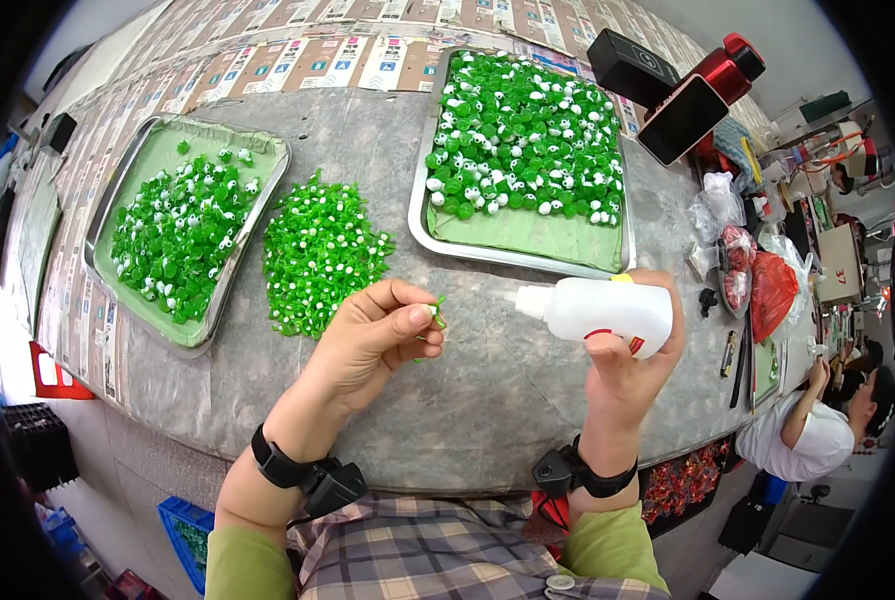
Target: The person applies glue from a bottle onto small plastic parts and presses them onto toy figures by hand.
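Between the thumb and fingers of my left hand [383, 325] is a small green plastic piece [440, 312]. My right hand [640, 345] is wrapped round a white squeeze bottle [608, 312], tilted on its side with the nozzle pointing left toward that piece but apart from it. A heap of small green pieces with white spots [328, 255] lies on the table just beyond my left hand. Past the bottle stands a metal tray [528, 262] lined with green, holding many green-and-white pieces [528, 130].
Another lined tray [193, 338] with green-and-white pieces stands at the left. A phone [683, 118] leans by a red bottle [730, 68] and black box [630, 66] at the back right. Plastic bags [771, 295] lie along the right edge. A person in white [803, 435] sits at far right.
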{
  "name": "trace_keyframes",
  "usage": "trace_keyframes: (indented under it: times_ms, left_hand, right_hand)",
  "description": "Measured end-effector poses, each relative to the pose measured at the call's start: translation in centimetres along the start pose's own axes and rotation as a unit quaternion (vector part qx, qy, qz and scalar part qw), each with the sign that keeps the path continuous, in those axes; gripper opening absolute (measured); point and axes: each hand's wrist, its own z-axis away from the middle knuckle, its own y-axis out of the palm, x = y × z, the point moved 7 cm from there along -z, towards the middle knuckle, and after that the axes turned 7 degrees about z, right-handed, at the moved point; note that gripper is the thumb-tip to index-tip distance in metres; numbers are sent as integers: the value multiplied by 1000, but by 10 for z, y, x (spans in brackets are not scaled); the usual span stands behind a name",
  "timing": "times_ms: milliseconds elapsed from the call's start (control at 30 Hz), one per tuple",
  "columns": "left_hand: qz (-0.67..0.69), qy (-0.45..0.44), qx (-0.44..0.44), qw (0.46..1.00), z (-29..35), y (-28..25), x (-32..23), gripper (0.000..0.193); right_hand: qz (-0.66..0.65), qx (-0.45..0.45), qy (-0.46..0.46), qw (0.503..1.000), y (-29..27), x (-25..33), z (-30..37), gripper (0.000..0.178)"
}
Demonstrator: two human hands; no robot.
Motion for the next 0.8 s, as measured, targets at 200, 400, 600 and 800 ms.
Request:
trace_keyframes:
  times_ms: [200,400,600,800]
  left_hand:
    - [12,-6,2,1000,-3,0,2,10]
    - [10,-16,10,1000,-2,1,3,9]
    - [8,-15,12,1000,-2,3,3,9]
    - [8,-13,13,1000,-2,3,3,9]
  right_hand:
    - [84,37,-114,989,0,1,6,44]
    - [113,41,-109,987,4,2,9,43]
    - [113,47,-123,985,6,3,10,41]
    - [136,56,-128,981,7,2,10,41]
